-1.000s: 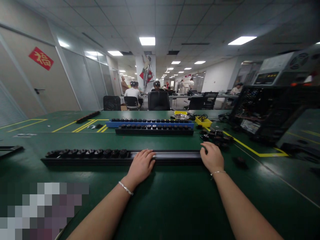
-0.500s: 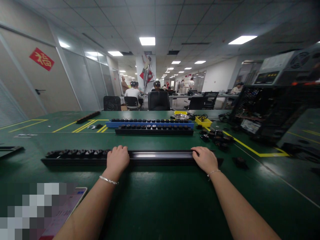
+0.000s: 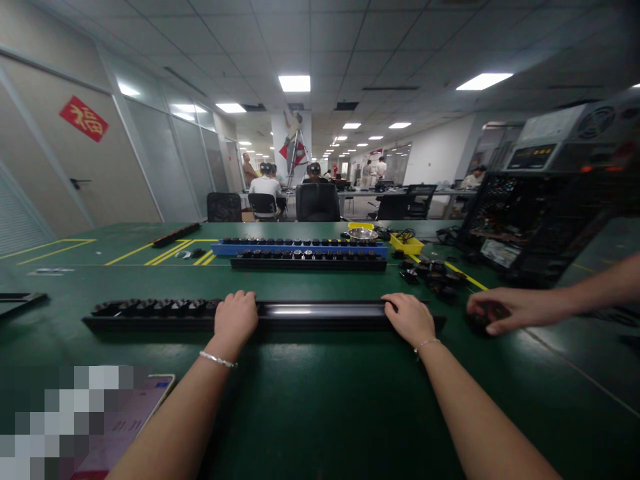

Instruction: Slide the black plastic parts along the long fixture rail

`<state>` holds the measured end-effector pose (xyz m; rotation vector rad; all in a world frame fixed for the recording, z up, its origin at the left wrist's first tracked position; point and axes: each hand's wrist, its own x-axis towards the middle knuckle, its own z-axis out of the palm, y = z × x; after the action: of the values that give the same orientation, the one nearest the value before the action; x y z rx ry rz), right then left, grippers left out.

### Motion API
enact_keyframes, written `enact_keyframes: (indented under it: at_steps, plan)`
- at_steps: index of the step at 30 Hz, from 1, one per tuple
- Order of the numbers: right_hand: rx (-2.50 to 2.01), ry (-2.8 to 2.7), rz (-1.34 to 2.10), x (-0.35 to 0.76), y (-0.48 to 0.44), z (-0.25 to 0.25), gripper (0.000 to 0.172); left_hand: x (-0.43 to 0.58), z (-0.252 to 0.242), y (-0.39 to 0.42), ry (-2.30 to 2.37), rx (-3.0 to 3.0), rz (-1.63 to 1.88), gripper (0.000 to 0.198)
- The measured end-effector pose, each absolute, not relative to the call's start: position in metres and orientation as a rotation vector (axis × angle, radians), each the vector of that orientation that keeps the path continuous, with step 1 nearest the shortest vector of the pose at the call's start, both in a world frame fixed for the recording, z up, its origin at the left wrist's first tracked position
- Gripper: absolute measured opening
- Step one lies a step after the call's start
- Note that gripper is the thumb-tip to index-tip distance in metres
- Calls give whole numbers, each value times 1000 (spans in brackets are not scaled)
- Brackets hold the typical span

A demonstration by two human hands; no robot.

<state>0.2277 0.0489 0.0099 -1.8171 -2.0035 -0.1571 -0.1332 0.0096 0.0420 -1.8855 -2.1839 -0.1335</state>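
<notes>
A long black rail [image 3: 325,311] lies across the green table in front of me, its left half filled with several black caps [image 3: 155,307]. My left hand [image 3: 235,319] rests closed on the rail near its middle, fingers curled over the top. My right hand [image 3: 410,319] lies on the rail's right end, fingers bent over it. The bare stretch of rail between my hands shines.
Another person's hand [image 3: 500,310] reaches in from the right onto a black part [image 3: 477,323]. Loose black parts [image 3: 433,273] lie behind it. A blue rail [image 3: 300,247] and a black rail [image 3: 307,262] sit farther back, with a yellow bin [image 3: 407,243] and a phone [image 3: 125,427] near me.
My left hand slid left along the rail and my right hand moved slightly left. Another person's hand has come in from the right onto the black part.
</notes>
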Motion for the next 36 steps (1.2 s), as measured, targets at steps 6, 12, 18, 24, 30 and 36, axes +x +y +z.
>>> enact_keyframes:
  at_steps: [6,12,18,24,30,36]
  plan:
    - [-1813,-2008,-157,227,48,11,35,-130,39,11,-2221,-1968,-225,33]
    - [-1821,-1990,-134,226,47,12,34,-130,40,12,-2260,-1985,-296,33]
    - [-1835,-1995,-122,225,47,13,35,-128,41,13,-2292,-2019,-330,34]
    - [-1824,-1991,-163,227,48,10,34,-124,40,15,-2332,-2047,-396,33]
    - [-1816,-1995,-156,227,49,10,33,-118,36,18,-2333,-2081,-482,36]
    - [-1831,-1995,-143,227,48,11,34,-117,33,20,-2325,-2088,-498,37]
